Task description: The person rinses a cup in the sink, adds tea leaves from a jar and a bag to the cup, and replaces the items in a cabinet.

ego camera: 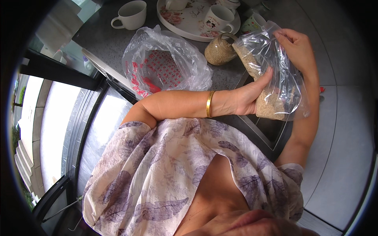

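A clear plastic bag [285,73] holding pale beige grains [270,103] is between my two hands at the right of the counter. My left hand [251,94] supports its lower part, thumb up along the side. Higher up, my right hand [292,44] pinches the film near the top. One narrow, grain-filled corner of the bag reaches to the mouth of a glass jar [220,53]. The jar leans towards the bag and holds similar grains. Whether the bag's corner enters the mouth cannot be made out clearly.
A crumpled plastic carrier bag with red printing [166,65] stands open on the dark counter [102,38]. Behind are a white mug [133,14] and a round floral tray [189,29] bearing a printed mug [219,19]. A green patterned cup [253,23] stands behind the jar.
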A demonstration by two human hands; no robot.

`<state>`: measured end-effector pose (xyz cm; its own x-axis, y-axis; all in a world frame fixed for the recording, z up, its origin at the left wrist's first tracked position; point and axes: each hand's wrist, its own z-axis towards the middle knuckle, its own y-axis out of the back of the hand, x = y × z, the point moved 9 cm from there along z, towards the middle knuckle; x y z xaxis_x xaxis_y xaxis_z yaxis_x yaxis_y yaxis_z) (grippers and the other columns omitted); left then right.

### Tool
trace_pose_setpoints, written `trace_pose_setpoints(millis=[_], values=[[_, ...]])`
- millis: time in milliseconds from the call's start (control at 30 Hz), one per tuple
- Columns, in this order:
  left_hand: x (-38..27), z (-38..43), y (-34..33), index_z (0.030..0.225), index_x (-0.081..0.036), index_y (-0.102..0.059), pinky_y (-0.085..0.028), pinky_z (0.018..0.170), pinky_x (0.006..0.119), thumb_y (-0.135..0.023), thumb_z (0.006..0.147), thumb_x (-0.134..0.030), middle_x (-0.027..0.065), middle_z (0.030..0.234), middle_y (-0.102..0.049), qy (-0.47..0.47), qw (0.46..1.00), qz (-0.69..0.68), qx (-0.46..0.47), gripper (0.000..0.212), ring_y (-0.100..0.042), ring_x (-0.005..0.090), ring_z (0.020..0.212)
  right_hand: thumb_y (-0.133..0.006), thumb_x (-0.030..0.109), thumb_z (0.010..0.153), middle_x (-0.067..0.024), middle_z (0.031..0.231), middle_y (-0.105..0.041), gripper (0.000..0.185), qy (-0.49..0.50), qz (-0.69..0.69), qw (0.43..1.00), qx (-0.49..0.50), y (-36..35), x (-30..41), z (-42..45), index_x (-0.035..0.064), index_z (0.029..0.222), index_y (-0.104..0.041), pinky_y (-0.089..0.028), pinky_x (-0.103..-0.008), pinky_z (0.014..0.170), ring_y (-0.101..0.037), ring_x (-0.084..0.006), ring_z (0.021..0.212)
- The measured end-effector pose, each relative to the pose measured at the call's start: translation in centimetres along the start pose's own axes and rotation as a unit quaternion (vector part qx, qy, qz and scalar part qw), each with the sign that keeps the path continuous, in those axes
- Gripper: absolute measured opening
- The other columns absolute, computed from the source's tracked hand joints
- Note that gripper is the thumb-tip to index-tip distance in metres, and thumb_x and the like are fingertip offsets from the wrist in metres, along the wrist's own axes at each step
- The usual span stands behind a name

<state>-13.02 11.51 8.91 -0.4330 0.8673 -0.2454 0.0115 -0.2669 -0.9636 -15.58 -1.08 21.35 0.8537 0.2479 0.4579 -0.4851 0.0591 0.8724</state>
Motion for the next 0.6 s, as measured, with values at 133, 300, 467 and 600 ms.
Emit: trace_pose_setpoints(millis=[133, 300, 467, 600], values=[[1.2, -0.3, 0.8, 0.121, -0.006, -0.046, -0.049, 0.091, 0.042, -0.038, 0.085, -0.065, 0.0074, 0.110, -0.058, 0.038, 0.997, 0.022, -0.061, 0.069, -0.058, 0.0199, 0.105, -0.061, 0.016, 0.085, 0.0041, 0.060, -0.053, 0.020, -0.035, 0.032, 0.998, -0.032, 0.8, -1.3, -1.4, -0.0021, 0.092, -0.066, -0.034, -0.0209, 0.048, -0.044, -0.0021, 0.055], [0.8, -0.3, 2.4, 0.121, -0.007, -0.045, -0.048, 0.091, 0.041, -0.041, 0.085, -0.063, 0.0060, 0.110, -0.057, 0.016, 0.998, 0.033, -0.054, 0.066, -0.058, 0.0185, 0.103, -0.062, 0.016, 0.085, 0.0043, 0.061, -0.054, 0.020, -0.006, 0.040, 0.997, -0.061, 0.3, -1.2, -1.8, -0.0020, 0.093, -0.066, -0.033, -0.0196, 0.048, -0.044, -0.0011, 0.056], [1.6, -0.4, 3.2, 0.121, -0.007, -0.044, -0.049, 0.090, 0.040, -0.046, 0.085, -0.060, 0.0063, 0.111, -0.056, 0.038, 0.994, 0.052, -0.090, 0.064, -0.058, 0.0191, 0.102, -0.064, 0.018, 0.085, 0.0028, 0.063, -0.057, 0.021, -0.065, 0.090, 0.988, -0.104, 1.0, -3.7, -4.1, 0.0000, 0.096, -0.068, -0.034, -0.0178, 0.051, -0.047, -0.0013, 0.057], [0.6, -1.4, 4.5, 0.120, -0.006, -0.046, -0.049, 0.088, 0.039, -0.052, 0.083, -0.058, 0.0079, 0.110, -0.056, -0.007, 0.984, 0.071, -0.164, 0.064, -0.057, 0.0197, 0.102, -0.064, 0.019, 0.086, 0.0028, 0.064, -0.059, 0.021, -0.024, 0.130, 0.980, -0.152, 0.4, -4.0, -5.1, 0.0020, 0.097, -0.068, -0.037, -0.0173, 0.055, -0.050, -0.0022, 0.059]])
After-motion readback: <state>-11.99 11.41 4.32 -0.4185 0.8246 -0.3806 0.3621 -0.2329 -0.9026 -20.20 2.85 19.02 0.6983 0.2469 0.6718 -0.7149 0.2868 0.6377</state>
